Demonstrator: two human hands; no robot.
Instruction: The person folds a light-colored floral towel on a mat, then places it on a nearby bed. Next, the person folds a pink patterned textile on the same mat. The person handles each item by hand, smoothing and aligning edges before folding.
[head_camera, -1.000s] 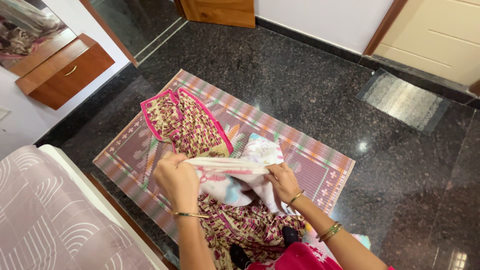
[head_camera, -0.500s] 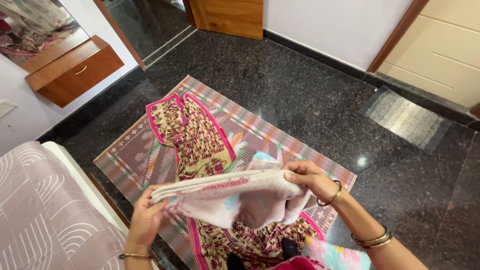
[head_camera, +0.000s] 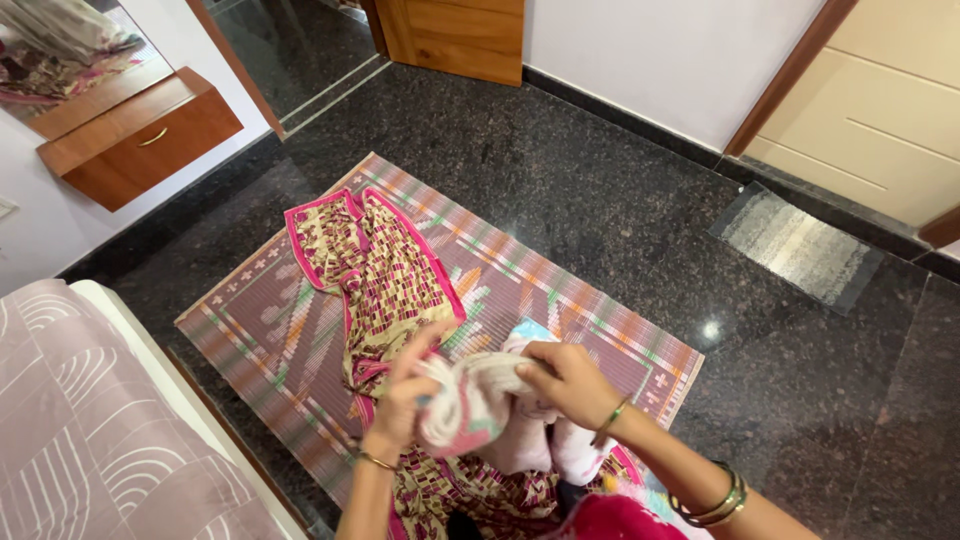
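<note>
Both my hands grip a bunched pale pink and white cloth (head_camera: 478, 408) held above a striped woven mat (head_camera: 250, 310). My left hand (head_camera: 405, 395) clutches its left side, and my right hand (head_camera: 565, 382) grasps its top right. Each wrist wears bangles. A beige patterned garment with a bright pink border (head_camera: 375, 275) lies spread along the mat beneath and beyond my hands. More of that patterned fabric lies under my arms near the bottom edge.
The mat lies on a dark speckled granite floor (head_camera: 620, 200). A bed with a pink patterned cover (head_camera: 90, 440) fills the lower left. A wooden drawer unit (head_camera: 150, 140) hangs upper left. A small grey doormat (head_camera: 795, 245) lies before a cream door.
The cloth, held stretched wide between my hands half a second ago, is now gathered into a compact bunch. My hands have come close together.
</note>
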